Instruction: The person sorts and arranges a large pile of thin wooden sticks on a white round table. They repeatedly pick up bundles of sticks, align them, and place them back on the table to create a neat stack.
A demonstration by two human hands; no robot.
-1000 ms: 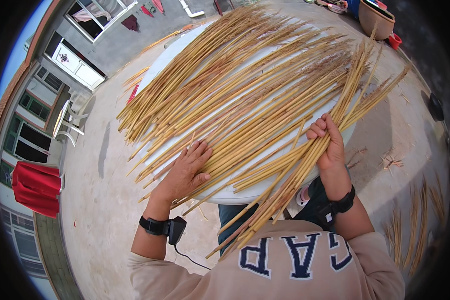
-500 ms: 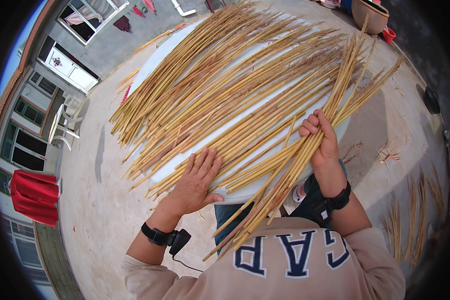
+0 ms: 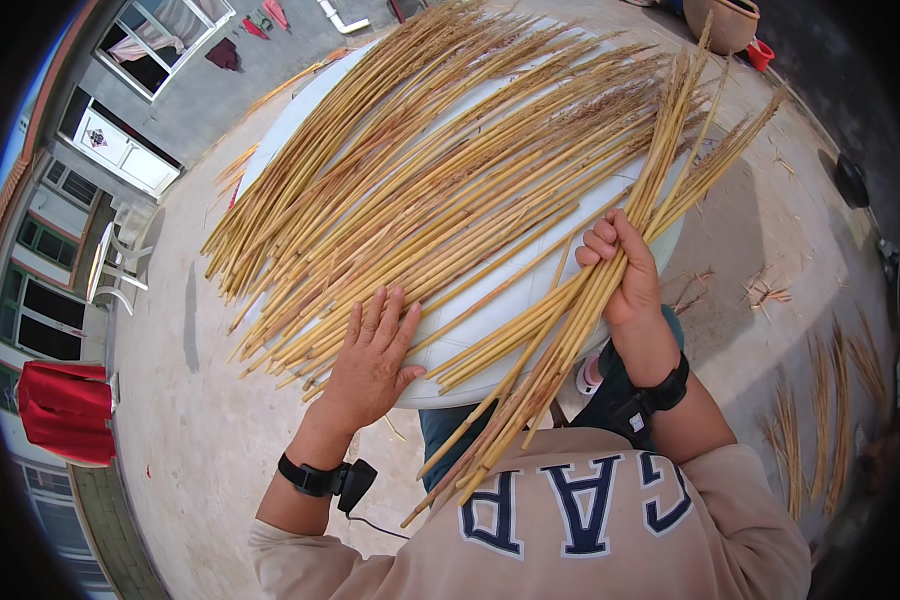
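Long yellow-brown reed stalks [image 3: 410,210] with feathery tips lie in several bunches across a pale round table [image 3: 510,375]. Their cut ends point toward the near left, their tips toward the far right. My left hand [image 3: 378,345] lies flat with spread fingers on the cut ends of the nearest bunch. In my right hand [image 3: 625,262] is a separate bundle of reeds [image 3: 560,345], gripped around the middle. This bundle crosses the table's near right edge, its cut ends hanging over my lap and its tips fanned out to the far right.
More reed bunches [image 3: 835,410] lie on the concrete floor at the right, near scattered bits of stalk [image 3: 767,290]. A large clay pot [image 3: 722,22] and a red bucket [image 3: 760,54] stand far right. A white chair [image 3: 120,262] and a hanging red cloth [image 3: 67,412] are at the left.
My left hand has pushed the nearest stalks away toward the far left, closer to the other bunches, baring more tabletop. My right hand keeps its grip on the bundle.
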